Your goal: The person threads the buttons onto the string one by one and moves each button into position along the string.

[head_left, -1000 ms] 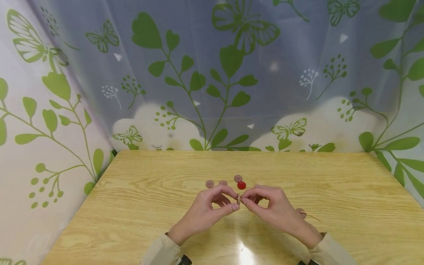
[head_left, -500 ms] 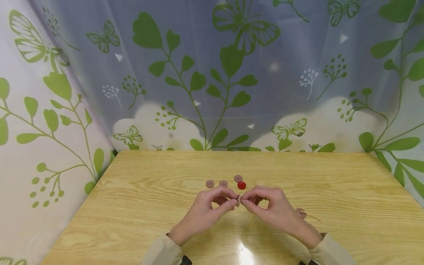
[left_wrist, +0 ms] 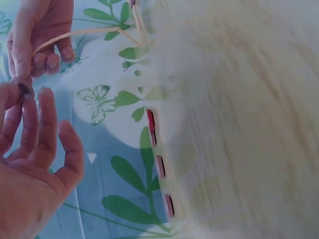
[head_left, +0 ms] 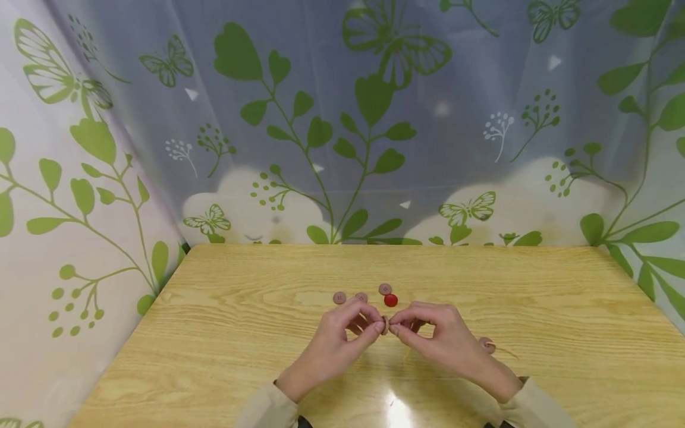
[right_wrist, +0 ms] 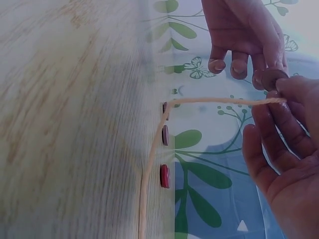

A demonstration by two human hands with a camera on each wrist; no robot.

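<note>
My left hand [head_left: 342, 339] pinches a brown button [right_wrist: 273, 77] between thumb and fingertip, edge-on in the head view. Against the button's right side, my right hand [head_left: 446, 342] pinches the end of a pale cord [right_wrist: 214, 100]. From those fingers the cord runs down to the table in the right wrist view. Whether its tip is inside a buttonhole I cannot tell. Beside the right wrist lies another brown button [head_left: 486, 345] with the cord at it, partly hidden by the wrist.
Beyond the hands on the wooden table [head_left: 241, 285] lie a red button [head_left: 390, 300] and brown buttons: one [head_left: 385, 289] touching the red one, one [head_left: 339, 298] to the left, and one [head_left: 361, 296] partly behind the left hand. A patterned curtain [head_left: 299, 148] hangs behind.
The pinched button has tilted and shifted slightly between the fingertips, and the left fingers have changed their grip a little. The right hand and the buttons on the table stay where they were.
</note>
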